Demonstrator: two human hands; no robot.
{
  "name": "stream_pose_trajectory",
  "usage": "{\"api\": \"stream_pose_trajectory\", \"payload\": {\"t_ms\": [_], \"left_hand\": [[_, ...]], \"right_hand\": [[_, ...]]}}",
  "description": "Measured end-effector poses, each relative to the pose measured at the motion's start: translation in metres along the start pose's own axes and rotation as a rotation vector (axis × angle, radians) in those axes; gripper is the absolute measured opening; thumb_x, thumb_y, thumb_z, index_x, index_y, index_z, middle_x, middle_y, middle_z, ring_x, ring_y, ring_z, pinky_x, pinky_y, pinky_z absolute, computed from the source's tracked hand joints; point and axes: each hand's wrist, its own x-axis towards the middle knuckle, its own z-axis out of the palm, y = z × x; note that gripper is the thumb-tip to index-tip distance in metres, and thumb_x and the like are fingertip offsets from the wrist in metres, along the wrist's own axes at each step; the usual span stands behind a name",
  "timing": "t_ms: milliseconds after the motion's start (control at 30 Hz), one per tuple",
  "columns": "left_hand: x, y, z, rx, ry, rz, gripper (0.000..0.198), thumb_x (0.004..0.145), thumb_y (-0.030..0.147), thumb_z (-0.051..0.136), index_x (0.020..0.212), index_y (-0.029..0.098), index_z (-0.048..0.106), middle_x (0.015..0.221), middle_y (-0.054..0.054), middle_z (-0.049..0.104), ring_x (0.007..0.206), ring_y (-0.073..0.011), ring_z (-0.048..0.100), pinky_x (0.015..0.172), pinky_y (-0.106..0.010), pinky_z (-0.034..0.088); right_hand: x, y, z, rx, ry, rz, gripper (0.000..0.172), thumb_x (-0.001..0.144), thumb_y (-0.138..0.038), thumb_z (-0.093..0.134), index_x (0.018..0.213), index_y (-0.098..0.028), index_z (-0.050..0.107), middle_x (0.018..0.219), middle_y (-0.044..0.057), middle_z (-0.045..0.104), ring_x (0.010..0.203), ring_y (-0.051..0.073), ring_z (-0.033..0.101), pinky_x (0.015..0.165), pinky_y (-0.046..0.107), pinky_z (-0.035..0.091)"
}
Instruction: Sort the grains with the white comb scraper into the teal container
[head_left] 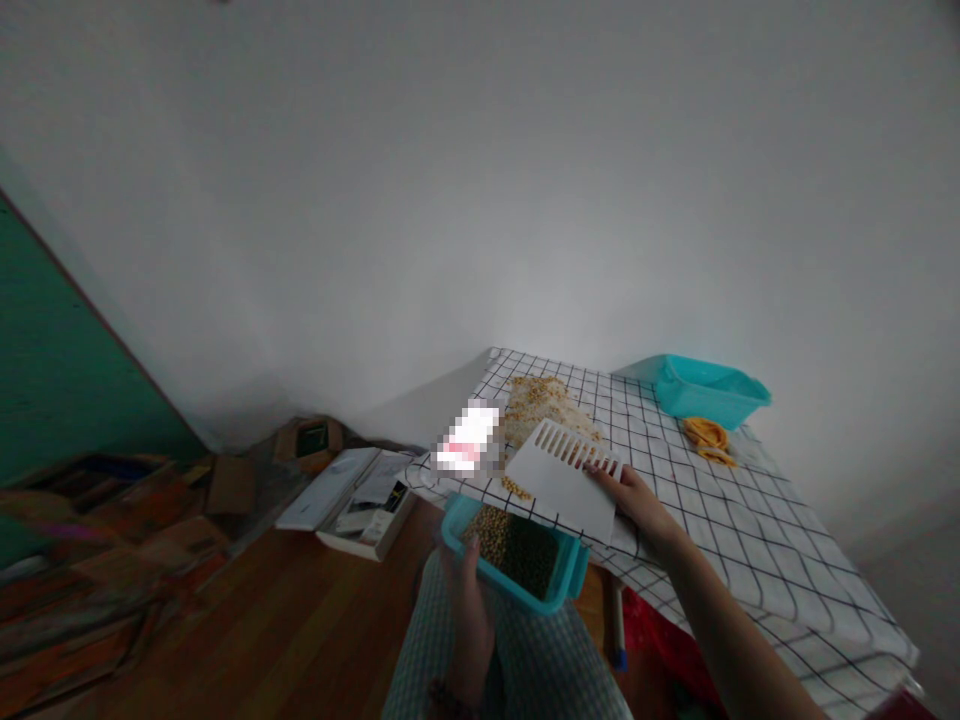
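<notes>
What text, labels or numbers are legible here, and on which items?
None can be read.
Pixelated patch at the table edge: masked, nothing legible.
Papers and booklets on the floor: print too small and blurred.
White slotted scraper under the right hand: no marking visible.
Teal bins: no labels visible.

Count at this moment. Hands: two, a left hand (466,590) and a right hand (637,500). Teal bins: two, a near bin (571,575) holding beans and a far bin (712,390) on the tabletop (750,520). White slotted scrapers: one (562,480). Bean piles on the cloth: one (540,405). Orange scraps: one small heap (707,438). Books on the floor: two (352,495). Cardboard boxes by the wall: two (307,440).
</notes>
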Motion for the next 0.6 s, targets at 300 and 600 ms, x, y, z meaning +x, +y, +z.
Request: {"api": "stream_pose_trajectory", "payload": {"t_ms": [300, 600], "left_hand": [[0.005, -0.011, -0.005, -0.054, 0.014, -0.013, 0.063, 0.080, 0.048, 0.070, 0.139, 0.036, 0.052, 0.140, -0.008, 0.062, 0.126, -0.0314, 0.062, 0.112, -0.053, 0.045], [0.006, -0.013, -0.006, -0.047, 0.001, 0.039, 0.059, 0.081, 0.047, 0.070, 0.136, 0.032, 0.055, 0.136, -0.008, 0.064, 0.122, -0.0287, 0.063, 0.113, -0.052, 0.045]], "right_hand": [[-0.004, -0.006, 0.003, 0.006, -0.014, -0.014, 0.042, 0.084, -0.053, 0.078, 0.110, -0.020, 0.076, 0.102, 0.007, 0.080, 0.084, 0.023, 0.074, 0.069, 0.028, 0.057], [-0.005, -0.004, 0.000, -0.001, -0.027, -0.029, 0.042, 0.084, -0.051, 0.078, 0.110, -0.018, 0.075, 0.096, 0.006, 0.080, 0.080, 0.023, 0.072, 0.067, 0.029, 0.056]]}}
